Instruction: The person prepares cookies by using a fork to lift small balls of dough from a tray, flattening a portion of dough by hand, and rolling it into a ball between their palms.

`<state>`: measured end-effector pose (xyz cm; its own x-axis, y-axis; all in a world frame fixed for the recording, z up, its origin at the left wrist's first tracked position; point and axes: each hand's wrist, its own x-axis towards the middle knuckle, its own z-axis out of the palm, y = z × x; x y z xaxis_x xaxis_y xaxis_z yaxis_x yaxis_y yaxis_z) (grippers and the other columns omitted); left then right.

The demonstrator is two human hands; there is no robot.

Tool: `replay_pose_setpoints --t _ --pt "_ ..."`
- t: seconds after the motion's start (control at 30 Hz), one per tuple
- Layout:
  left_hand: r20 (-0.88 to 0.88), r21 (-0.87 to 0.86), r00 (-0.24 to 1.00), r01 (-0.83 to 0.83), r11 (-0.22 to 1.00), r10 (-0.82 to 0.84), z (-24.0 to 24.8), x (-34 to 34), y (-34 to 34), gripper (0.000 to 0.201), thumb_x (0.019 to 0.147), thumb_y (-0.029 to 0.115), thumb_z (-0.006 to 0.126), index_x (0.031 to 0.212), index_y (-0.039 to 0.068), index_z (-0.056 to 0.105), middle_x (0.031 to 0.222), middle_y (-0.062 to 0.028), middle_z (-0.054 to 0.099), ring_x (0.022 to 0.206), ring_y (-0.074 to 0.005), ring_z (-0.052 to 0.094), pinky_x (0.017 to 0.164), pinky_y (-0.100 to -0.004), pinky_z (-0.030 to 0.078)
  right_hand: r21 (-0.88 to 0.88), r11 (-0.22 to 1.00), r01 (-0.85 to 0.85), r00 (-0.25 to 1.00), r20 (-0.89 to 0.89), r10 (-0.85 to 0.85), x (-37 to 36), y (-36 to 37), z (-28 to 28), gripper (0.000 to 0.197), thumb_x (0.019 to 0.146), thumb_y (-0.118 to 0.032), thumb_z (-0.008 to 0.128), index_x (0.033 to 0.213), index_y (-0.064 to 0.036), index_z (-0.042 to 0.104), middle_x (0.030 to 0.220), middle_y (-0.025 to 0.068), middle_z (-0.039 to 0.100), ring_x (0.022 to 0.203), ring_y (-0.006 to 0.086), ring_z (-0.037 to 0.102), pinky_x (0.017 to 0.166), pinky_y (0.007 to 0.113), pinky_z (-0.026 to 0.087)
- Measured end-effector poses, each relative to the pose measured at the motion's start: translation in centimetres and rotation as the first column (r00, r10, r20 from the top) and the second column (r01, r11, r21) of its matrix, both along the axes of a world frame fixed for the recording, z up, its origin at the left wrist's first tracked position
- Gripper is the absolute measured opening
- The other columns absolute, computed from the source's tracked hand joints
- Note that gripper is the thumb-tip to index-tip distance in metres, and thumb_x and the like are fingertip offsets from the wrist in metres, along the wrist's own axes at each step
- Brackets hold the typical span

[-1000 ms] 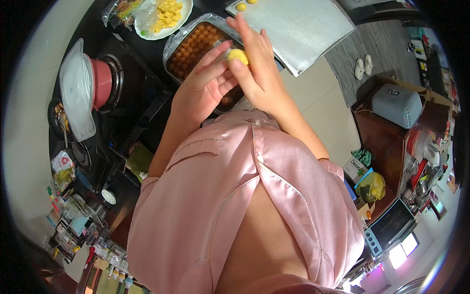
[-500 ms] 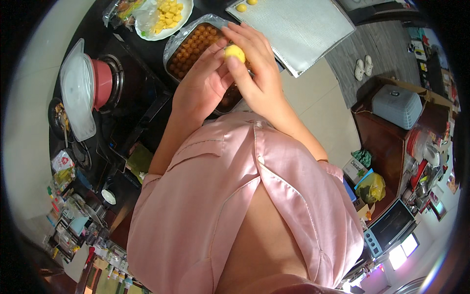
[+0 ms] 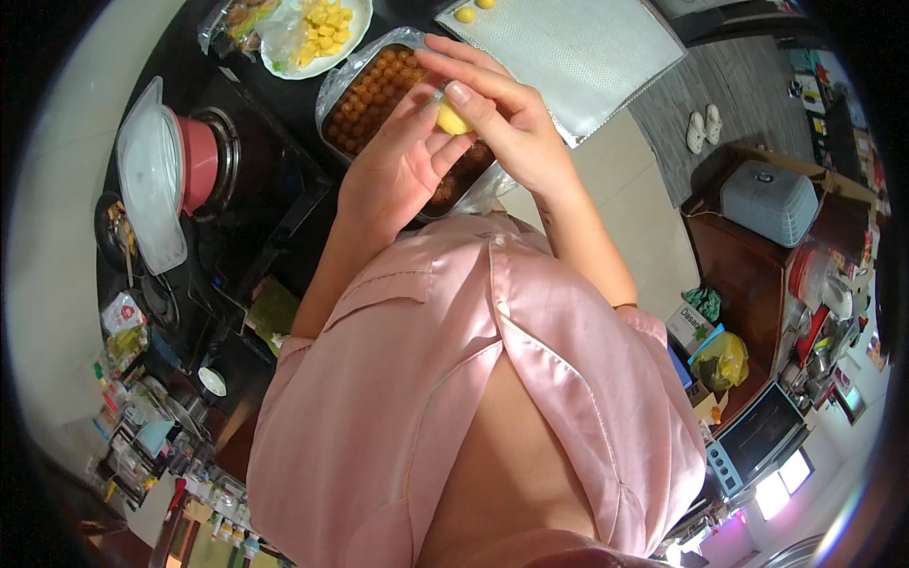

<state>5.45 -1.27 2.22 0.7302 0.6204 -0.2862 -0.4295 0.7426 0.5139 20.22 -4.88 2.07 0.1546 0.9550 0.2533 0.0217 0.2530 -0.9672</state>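
A smooth yellow dough ball (image 3: 454,118) is held between my two hands, above a plastic-lined tray. My left hand (image 3: 390,175) is cupped palm up, its fingers and thumb against the ball's left and lower side. From the right, my right hand (image 3: 521,123) closes on it with the thumb across the top and the fingers reaching over to the left. Below, brown glossy balls (image 3: 379,95) fill the tray's left part. Darker, larger lumps (image 3: 454,185) lie in its near part, partly hidden by my hands.
A white plate (image 3: 363,21) of yellow dough pieces (image 3: 327,28) stands beyond the tray. At the far right lies a silvery textured mat (image 3: 597,62) bearing two yellow balls (image 3: 464,15). A pink pot (image 3: 198,161) sits by the stove's burner on the left.
My right hand has shifted and turned, its thumb now over the ball's top. The ball has moved slightly down, more into the left fingers. More of the tray's near end shows.
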Motion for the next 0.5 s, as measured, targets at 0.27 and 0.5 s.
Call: replay_pose_setpoints --t 0.27,0.5 --pt "0.049 -0.041 0.998 -0.031 0.999 0.033 0.8 0.6 -0.2 0.054 0.100 0.020 0.047 0.144 -0.001 0.025 0.137 -0.0139 0.044 0.128 -0.0232 0.046 0.110 -0.0361 0.036 0.219 0.970 0.102 0.908 0.377 -0.181 0.9 -1.2 0.8 0.048 0.076 -0.025 0.075 0.121 -0.0158 0.065 0.130 0.0135 0.056 0.129 0.0352 0.043 0.109 0.051 0.027" --pt "0.107 -0.103 0.990 0.100 0.990 -0.089 0.9 0.4 0.1 0.049 0.101 0.027 0.046 0.140 0.000 0.034 0.138 -0.0125 0.044 0.124 -0.0240 0.049 0.108 -0.0373 0.039 0.199 0.979 -0.047 0.856 0.513 -0.063 2.5 -1.1 0.6 0.042 0.078 -0.025 0.072 0.117 -0.0116 0.068 0.136 0.0117 0.053 0.130 0.0369 0.042 0.108 0.056 0.023"
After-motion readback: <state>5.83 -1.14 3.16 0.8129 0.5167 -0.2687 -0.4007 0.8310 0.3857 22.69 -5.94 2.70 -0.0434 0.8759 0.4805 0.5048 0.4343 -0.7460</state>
